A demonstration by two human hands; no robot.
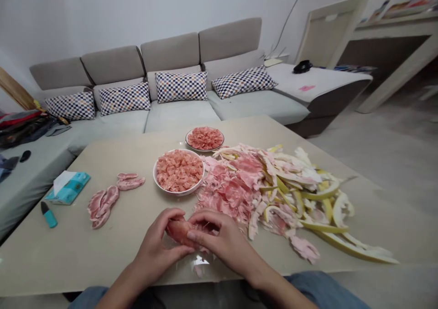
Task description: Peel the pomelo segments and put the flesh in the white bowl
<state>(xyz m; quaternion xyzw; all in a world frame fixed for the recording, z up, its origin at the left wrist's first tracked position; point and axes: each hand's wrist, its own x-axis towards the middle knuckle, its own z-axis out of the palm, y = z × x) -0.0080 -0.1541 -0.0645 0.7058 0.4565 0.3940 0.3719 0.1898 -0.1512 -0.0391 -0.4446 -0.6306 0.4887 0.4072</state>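
Observation:
Both of my hands hold one pink pomelo segment (179,230) just above the table's near edge. My left hand (159,245) wraps it from the left, fingers curled. From the right, my right hand (219,238) pinches it with fingers and thumb. Just beyond stands a white bowl (160,185) filled with peeled pink pulp. A smaller plate (221,143) of pulp sits behind it. Several unpeeled segments (104,202) lie to the left.
A big heap of pink membrane and yellow-green pomelo peel (280,190) covers the table's right half. A tissue pack (68,187) and a small teal knife (49,214) lie at the left edge. A grey sofa with checked cushions (181,86) stands behind the beige table (376,227).

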